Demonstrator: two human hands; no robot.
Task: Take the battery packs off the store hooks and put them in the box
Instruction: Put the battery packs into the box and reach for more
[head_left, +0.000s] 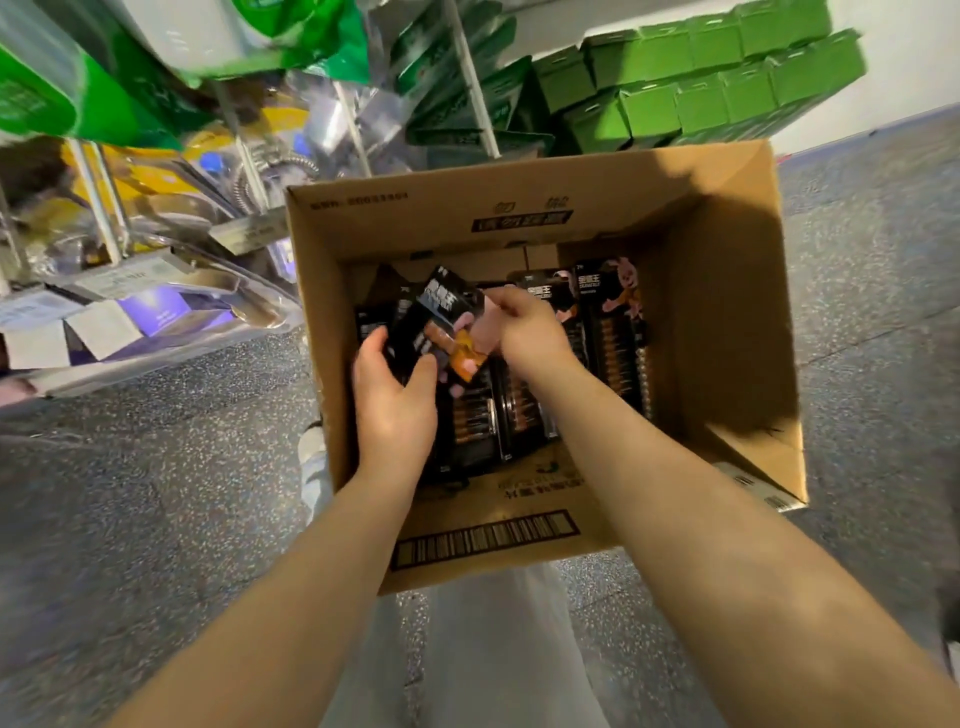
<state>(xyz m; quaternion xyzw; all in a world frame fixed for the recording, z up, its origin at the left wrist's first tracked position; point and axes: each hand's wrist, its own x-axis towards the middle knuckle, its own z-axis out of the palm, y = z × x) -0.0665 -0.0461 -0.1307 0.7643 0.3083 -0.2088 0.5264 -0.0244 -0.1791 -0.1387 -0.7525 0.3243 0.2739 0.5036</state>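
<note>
An open cardboard box (727, 322) stands on the floor below me. Several black battery packs (613, 332) with copper cells lie side by side on its bottom. Both hands are inside the box. My left hand (395, 400) grips the lower end of a small black and orange battery pack (441, 322), held tilted above the others. My right hand (524, 327) pinches the upper right edge of the same pack.
A store rack with white hooks (478, 78) carrying green packages and clear blister packs rises at the upper left. Green cartons (701, 83) are stacked behind the box. Speckled grey floor (156, 493) surrounds the box. My light trouser legs (493, 649) show below.
</note>
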